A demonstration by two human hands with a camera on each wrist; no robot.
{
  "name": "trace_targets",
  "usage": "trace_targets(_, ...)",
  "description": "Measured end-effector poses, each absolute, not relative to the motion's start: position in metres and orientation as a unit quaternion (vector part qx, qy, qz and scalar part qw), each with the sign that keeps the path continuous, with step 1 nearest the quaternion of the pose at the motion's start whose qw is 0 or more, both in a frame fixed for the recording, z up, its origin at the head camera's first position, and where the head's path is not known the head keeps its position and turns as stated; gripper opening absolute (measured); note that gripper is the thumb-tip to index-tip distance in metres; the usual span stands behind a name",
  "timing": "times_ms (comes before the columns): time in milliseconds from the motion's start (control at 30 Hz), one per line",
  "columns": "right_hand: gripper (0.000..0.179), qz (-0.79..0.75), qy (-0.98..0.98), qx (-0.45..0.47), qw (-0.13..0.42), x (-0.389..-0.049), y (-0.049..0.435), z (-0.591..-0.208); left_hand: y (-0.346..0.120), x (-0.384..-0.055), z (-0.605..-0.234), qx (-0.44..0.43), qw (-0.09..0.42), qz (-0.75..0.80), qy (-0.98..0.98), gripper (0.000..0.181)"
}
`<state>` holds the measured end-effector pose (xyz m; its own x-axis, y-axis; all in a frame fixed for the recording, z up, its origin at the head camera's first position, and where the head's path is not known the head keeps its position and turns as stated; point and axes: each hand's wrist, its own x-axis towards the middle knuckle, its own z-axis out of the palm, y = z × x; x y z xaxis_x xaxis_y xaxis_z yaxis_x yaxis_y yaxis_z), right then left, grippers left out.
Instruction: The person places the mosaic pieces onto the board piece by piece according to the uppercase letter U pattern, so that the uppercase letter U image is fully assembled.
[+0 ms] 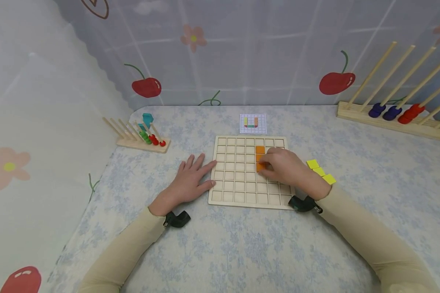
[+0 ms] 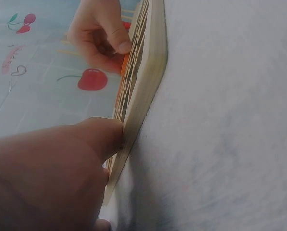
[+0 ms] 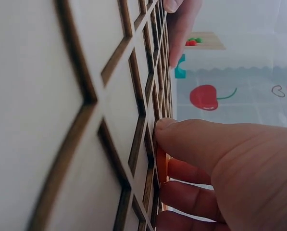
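Note:
A wooden grid board [image 1: 249, 206] lies flat on the table, with three orange square tiles [image 1: 260, 149] in one column of its upper right part. My right hand [image 1: 286, 165] is over the board, its thumb and fingertips pinching the lowest orange tile [image 1: 260, 167]. In the right wrist view this tile [image 3: 161, 163] shows as an orange edge between thumb and fingers, partly hidden. My left hand [image 1: 187, 185] rests with spread fingers at the board's left edge. Its thumb [image 2: 112, 134] touches the board's side in the left wrist view.
Several yellow tiles [image 1: 319, 171] lie beside my right wrist. Behind the board is a pattern card [image 1: 253, 129] with a coloured U shape on a grid. Peg stands with beads are at back left [image 1: 132, 143] and back right [image 1: 366, 118]; teal pieces [image 1: 147, 118] stand behind the left one.

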<state>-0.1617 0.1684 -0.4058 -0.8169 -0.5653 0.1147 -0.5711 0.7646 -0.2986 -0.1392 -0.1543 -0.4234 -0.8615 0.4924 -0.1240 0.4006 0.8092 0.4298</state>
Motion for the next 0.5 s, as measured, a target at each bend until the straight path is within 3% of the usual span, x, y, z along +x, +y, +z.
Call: trace_targets(500,0.017,0.175,-0.938,0.298,0.007,-0.1615,0.1689,-0.4045,-0.1537,-0.1383,-0.4229,0.236,0.11,0.198,0.945,0.063)
